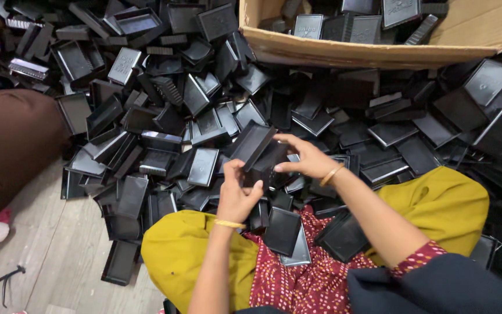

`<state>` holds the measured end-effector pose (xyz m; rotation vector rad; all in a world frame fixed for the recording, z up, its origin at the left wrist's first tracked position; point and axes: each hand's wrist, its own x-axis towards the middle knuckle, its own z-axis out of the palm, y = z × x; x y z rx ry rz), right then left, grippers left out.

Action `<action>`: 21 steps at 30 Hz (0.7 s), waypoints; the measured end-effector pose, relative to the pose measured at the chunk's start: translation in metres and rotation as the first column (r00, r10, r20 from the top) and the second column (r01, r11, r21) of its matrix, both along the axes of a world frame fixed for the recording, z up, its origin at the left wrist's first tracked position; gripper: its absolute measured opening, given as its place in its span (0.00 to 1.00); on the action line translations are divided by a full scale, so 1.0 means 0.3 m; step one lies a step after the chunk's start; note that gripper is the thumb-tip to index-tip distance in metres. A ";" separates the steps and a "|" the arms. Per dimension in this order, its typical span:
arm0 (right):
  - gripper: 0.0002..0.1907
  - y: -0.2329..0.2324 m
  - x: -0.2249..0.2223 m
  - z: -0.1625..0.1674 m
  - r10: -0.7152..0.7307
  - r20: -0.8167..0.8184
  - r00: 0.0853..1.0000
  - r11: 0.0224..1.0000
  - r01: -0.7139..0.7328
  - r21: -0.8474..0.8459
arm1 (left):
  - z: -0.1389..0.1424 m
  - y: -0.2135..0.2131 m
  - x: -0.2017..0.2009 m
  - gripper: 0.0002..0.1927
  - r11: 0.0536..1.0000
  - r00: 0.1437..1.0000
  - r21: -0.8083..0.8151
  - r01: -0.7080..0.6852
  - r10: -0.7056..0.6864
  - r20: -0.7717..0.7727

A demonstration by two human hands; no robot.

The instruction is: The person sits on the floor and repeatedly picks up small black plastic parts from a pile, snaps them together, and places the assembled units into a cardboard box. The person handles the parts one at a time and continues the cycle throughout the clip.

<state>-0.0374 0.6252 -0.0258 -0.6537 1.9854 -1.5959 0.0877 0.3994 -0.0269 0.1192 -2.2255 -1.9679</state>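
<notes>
Nearest the camera, a dark sleeve (437, 285) and yellow-clad knees (187, 250) frame a lap where a few loose black plastic trays (283, 229) lie, and just above them both hands meet on one black plastic box (262, 157) at the near edge of the big heap of trays (204, 116). The left hand (236, 195) has its fingers curled shut around the box's lower end, while the right hand (303, 157) pinches its upper edge, thumb and fingers closed on it. It looks light, stiff and smooth-walled, likely slippery, so the rims seem the surest hold.
</notes>
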 end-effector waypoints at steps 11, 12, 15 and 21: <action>0.16 0.124 0.035 0.339 -0.076 -0.165 0.983 0.956 0.118 0.267 | -0.022 -0.043 0.139 0.34 0.989 0.984 0.018 -0.146 0.143 0.105; 0.17 0.131 -0.003 0.385 -0.246 -0.144 0.959 0.968 0.251 0.018 | -0.015 -0.063 0.150 0.32 0.990 0.981 -0.024 -0.142 0.144 0.127; 0.11 0.164 -0.127 0.484 -0.467 0.270 0.842 0.731 0.540 -0.418 | -0.010 -0.119 0.173 0.25 0.994 0.994 0.097 -0.045 0.034 0.104; 0.21 -0.050 -0.089 0.207 -0.084 -0.775 0.626 0.938 0.312 0.150 | -0.025 -0.147 0.216 0.27 0.706 0.994 0.703 0.086 -0.010 -0.112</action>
